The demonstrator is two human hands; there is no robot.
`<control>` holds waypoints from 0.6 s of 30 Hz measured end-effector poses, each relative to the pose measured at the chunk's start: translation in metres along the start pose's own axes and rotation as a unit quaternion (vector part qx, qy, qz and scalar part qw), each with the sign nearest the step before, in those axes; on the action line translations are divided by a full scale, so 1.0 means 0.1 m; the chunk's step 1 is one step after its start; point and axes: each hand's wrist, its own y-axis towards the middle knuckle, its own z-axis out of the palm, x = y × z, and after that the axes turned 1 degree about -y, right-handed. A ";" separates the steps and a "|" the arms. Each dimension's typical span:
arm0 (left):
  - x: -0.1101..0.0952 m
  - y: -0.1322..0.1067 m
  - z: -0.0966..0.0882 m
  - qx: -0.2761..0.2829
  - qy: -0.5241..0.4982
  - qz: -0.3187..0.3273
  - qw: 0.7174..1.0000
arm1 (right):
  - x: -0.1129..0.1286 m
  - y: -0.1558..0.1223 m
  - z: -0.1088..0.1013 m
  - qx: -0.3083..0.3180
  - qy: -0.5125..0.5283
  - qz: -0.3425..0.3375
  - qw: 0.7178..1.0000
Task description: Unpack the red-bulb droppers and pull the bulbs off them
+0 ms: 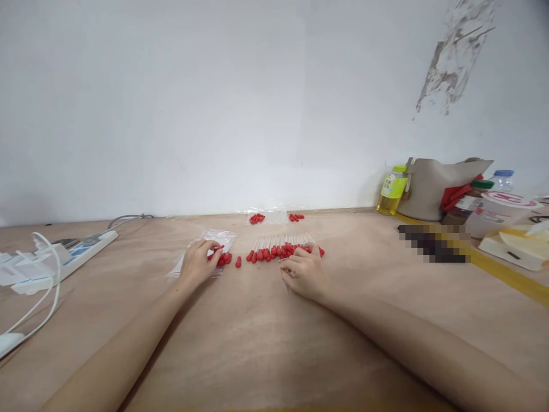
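A row of clear droppers with red rubber bulbs (274,249) lies on the wooden table (266,343). My right hand (302,270) rests curled at the row's right end, its fingers touching the droppers there. My left hand (198,262) lies on a clear plastic bag (214,237) and pinches a red bulb (218,249) between its fingertips. A small pile of loose red bulbs (226,259) sits just right of that hand.
More red bulbs (257,218) and another few (295,217) lie by plastic near the wall. A white power strip (64,260) with cables is at the left. A yellow bottle (392,190), a beige bag (433,186) and containers (497,212) stand at the right.
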 end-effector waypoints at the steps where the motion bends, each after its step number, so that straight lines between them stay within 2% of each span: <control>1: 0.00 -0.01 0.00 0.017 0.012 0.001 1.000 | 0.02 0.00 0.04 0.010 -0.007 -0.001 1.000; 4: -0.04 -0.01 -0.01 0.045 0.030 -0.009 0.999 | 0.10 -0.01 0.11 0.051 -0.013 0.022 0.998; 8: -0.06 -0.02 -0.02 0.069 0.045 -0.030 0.996 | 0.18 -0.03 0.06 0.107 0.017 0.069 0.992; 11: -0.10 -0.04 -0.03 0.050 0.063 -0.031 0.996 | 0.21 -0.03 0.00 0.138 0.026 0.076 0.987; 14: -0.22 -0.05 -0.06 0.022 0.073 0.015 0.997 | 0.22 -0.03 -0.03 0.159 0.021 0.079 0.984; 18: -0.47 0.00 -0.03 0.064 0.080 0.092 0.991 | 0.21 -0.04 -0.03 0.168 0.021 0.073 0.983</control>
